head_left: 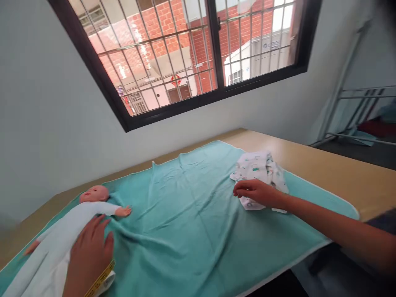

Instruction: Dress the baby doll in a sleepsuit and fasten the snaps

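A baby doll (95, 193) in a white sleepsuit lies on its back along the left side of a turquoise cloth (182, 222). My left hand (93, 241) rests on the doll's body with its fingers stretched out, open. Around that wrist runs a yellow band with dark markings (100, 279), and a bit of white material shows beside it. On the cloth's right part lies a folded white garment (252, 163) with a small print. Over its near edge is my right hand (255, 192), fingers loosely bent, with nothing visible in them. Whether its fingertips touch the fabric is unclear.
The wooden tabletop (309, 159) shows around the cloth, which has several creases. Behind it stands a pale wall with a barred, dark-framed window (173, 110). A metal bed frame (338, 93) is at the far right.
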Demonstrator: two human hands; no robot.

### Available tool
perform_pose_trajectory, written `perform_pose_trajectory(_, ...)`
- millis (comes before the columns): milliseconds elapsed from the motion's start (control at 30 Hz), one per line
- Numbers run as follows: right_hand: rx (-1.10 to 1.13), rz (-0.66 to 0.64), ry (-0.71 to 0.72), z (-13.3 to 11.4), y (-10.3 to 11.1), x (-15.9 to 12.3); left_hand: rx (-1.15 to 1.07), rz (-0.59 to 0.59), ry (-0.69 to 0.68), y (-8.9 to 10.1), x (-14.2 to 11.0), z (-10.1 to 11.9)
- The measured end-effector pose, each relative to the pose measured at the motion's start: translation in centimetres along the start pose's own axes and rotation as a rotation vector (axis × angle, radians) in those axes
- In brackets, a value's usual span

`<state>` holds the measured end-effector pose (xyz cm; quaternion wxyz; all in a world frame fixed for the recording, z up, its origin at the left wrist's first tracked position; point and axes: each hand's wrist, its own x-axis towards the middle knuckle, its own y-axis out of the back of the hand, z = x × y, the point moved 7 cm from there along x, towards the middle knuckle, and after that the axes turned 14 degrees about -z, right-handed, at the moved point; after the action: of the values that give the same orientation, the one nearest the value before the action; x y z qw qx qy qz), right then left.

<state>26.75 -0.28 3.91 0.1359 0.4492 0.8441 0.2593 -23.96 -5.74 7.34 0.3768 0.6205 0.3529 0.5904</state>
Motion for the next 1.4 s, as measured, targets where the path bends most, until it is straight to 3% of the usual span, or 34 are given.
perform_pose_trajectory(100, 0.005, 0.151, -0.132, 3.6, 4.6, -3.9, -0.116, -0.060, -0.235, -3.8, 3.1, 7.4)
perform_pose_trajectory(200, -0.047, 0.361, -0.259, 6.7, 8.9, -8.3, -0.294, -0.229, -0.365, -7.8, 4.5, 17.4)
perform_pose_trajectory(267, -0.113, 0.436, -0.302, 7.8, 10.6, -10.5, -0.366, -0.370, -0.464, -9.8, 4.6, 24.6)
perform_pose_trajectory(367, -0.188, 0.404, -0.334, 8.5, 11.3, -12.1, -0.433, -0.594, -0.630, -11.4, 4.5, 34.4)
perform_pose_trajectory(433, -0.173, 0.332, -0.360, 8.9, 10.6, -12.2, -0.473, -0.722, -0.723, -11.9, 4.5, 39.7)
perform_pose_trajectory(500, -0.154, 0.302, -0.364, 9.1, 9.8, -11.9, -0.531, -0.749, -0.741, -12.1, 5.1, 43.4)
perform_pose_trajectory(600, -0.133, 0.337, -0.345, 9.2, 8.8, -10.8, -0.705, -0.758, -0.655, -12.7, 6.7, 46.9)
perform_pose_trajectory(667, -0.087, 0.377, -0.333, 9.1, 8.2, -9.8, -0.827, -0.724, -0.573, -12.9, 7.6, 48.0)
perform_pose_trajectory(733, -0.002, 0.452, -0.295, 8.6, 7.9, -8.8, -0.873, -0.592, -0.543, -12.3, 8.1, 48.3)
perform_pose_trajectory(833, 0.144, 0.574, -0.176, 6.9, 8.3, -7.4, -0.798, -0.373, -0.640, -10.6, 7.6, 48.1)
perform_pose_trajectory(967, 0.140, 0.644, -0.067, 3.5, 10.1, -6.5, -0.793, -0.377, -0.692, -10.6, 7.0, 47.4)
perform_pose_trajectory(1033, 0.098, 0.671, -0.057, 2.5, 11.2, -6.4, -0.938, -0.432, -0.574, -11.4, 7.6, 46.5)
perform_pose_trajectory(1133, 0.042, 0.713, -0.070, 2.8, 12.1, -6.5, -1.235, -0.449, -0.250, -12.9, 9.5, 43.7)
perform_pose_trajectory(1300, -0.129, 0.716, -0.205, 6.9, 11.6, -6.8, -1.848, -0.234, 0.155, -13.2, 13.6, 36.4)
perform_pose_trajectory(1400, -0.236, 0.732, -0.263, 8.4, 11.3, -7.0, -1.984, -0.043, 0.346, -12.6, 15.5, 31.5)
